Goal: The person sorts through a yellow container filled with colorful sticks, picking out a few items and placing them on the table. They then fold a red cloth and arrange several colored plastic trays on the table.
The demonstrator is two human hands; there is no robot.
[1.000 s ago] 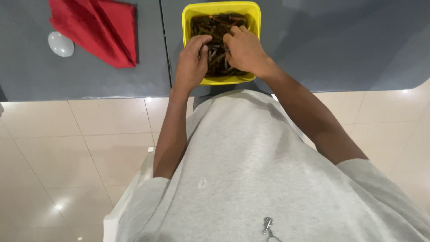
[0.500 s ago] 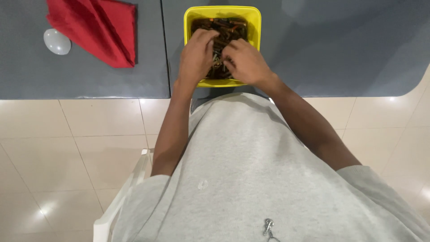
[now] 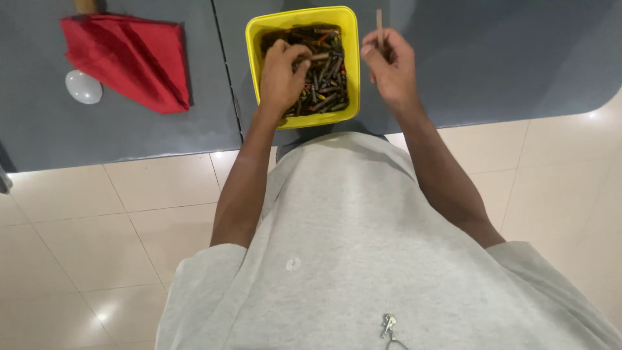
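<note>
Pinching a thin brown stick (image 3: 380, 26) upright between thumb and fingertips, my right hand (image 3: 391, 65) hovers just off the right wall of the yellow tub (image 3: 353, 65), the stick rising straight above my knuckles. My left hand (image 3: 282, 74) is down inside the tub, fingers curled shut around a short brown piece (image 3: 317, 57) that pokes out toward my right hand. Under and around that left grip lies the heap of dark crayon-like sticks (image 3: 327, 91), filling the tub. Well off to the left of both hands, on the dark grey table (image 3: 492, 58), sit a folded red cloth (image 3: 129, 58) and a small white round object (image 3: 83, 87).
</note>
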